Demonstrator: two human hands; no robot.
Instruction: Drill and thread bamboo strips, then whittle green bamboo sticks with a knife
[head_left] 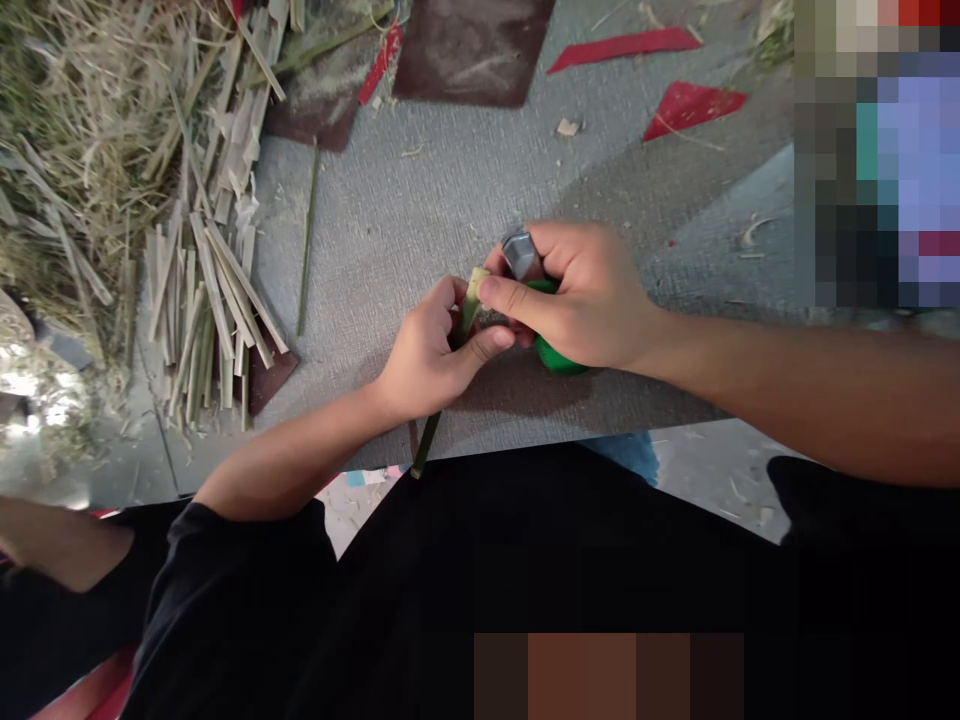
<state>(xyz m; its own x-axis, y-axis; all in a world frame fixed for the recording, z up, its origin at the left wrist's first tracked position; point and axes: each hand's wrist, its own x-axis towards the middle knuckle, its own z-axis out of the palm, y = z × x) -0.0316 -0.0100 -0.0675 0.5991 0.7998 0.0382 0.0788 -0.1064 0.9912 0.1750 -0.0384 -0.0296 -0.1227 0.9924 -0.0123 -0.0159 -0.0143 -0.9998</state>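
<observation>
A green plant strip (426, 446) runs up through my left hand (442, 350), whose fingers are closed around it, and its pale upper end stands out above them. At that end the thumb of my right hand (581, 300) presses on the strip. My right hand is also wrapped round a tool with a green handle (559, 358) and a grey metal head (519, 255). The tool's working edge cannot be made out. Both hands are close together over the grey textured tabletop (360, 230).
Cut strips (217, 310) lie in a bundle at the left, beside a heap of fine shavings (82, 120). Dark brown sheets (472, 50) and red scraps (694, 108) lie toward the back. Another person's arm (64, 540) shows at lower left.
</observation>
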